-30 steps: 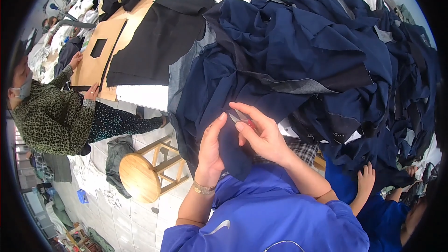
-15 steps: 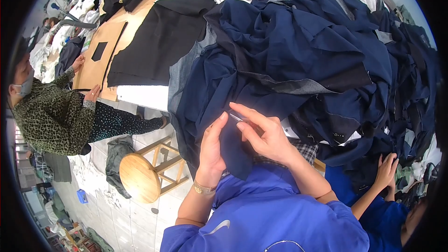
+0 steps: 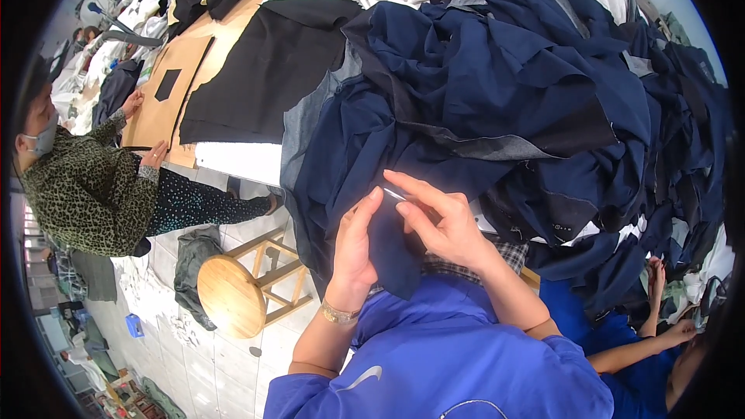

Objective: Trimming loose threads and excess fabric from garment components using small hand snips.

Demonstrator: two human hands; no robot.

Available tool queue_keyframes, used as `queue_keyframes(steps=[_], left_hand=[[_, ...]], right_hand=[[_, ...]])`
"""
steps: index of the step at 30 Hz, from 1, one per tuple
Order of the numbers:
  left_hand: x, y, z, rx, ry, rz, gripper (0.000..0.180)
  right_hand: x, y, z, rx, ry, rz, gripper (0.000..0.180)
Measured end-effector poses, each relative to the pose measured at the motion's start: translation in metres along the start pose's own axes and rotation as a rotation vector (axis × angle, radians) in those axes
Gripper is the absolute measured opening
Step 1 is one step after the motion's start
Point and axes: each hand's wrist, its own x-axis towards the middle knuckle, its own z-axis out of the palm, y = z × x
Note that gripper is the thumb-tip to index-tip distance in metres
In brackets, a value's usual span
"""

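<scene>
My left hand (image 3: pixel 355 244) is held upright with its fingers pressed together, against the left side of a hanging fold of navy fabric (image 3: pixel 397 252). What is between its fingers, if anything, is hidden. My right hand (image 3: pixel 444 221) faces it with a slim shiny silver tool (image 3: pixel 394 195) between thumb and forefinger. The tool's tip points toward the left fingertips; it is too small to tell its kind. Behind both hands rises a big heap of navy cloth (image 3: pixel 497 70) with dark and grey-backed edges.
Left of the heap lie a black cloth panel (image 3: pixel 264 70) and a brown board (image 3: pixel 167 120), which a person in a mask (image 3: pixel 85 178) handles. A wooden stool (image 3: pixel 231 295) stands lower left. Another person in blue (image 3: pixel 621 349) works close on my right.
My hands stay almost in place. The co-worker on the right has moved their hands apart, with one forearm reaching farther right and the other hand raised. The person on the left barely moves.
</scene>
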Motion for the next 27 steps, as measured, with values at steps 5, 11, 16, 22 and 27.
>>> queue_keyframes(steps=[5, 11, 16, 22, 27], left_hand=[[-0.003, 0.002, 0.014, 0.107, 0.014, 0.115, 0.027], [-0.002, 0.006, 0.009, 0.223, 0.06, 0.129, 0.025], [0.0, 0.004, 0.009, 0.039, 0.026, 0.037, 0.025], [-0.003, 0.003, 0.011, 0.083, -0.022, 0.083, 0.024], [-0.005, 0.002, 0.017, 0.171, 0.082, 0.146, 0.023]], right_hand=[[0.001, -0.001, -0.003, 0.037, -0.01, 0.057, 0.042], [0.002, -0.001, -0.002, 0.047, -0.019, 0.047, 0.041], [0.0, 0.004, 0.0, 0.095, -0.023, 0.047, 0.041], [0.0, 0.002, 0.0, 0.154, -0.036, 0.08, 0.041], [0.0, 0.0, 0.001, 0.124, -0.018, 0.073, 0.041]])
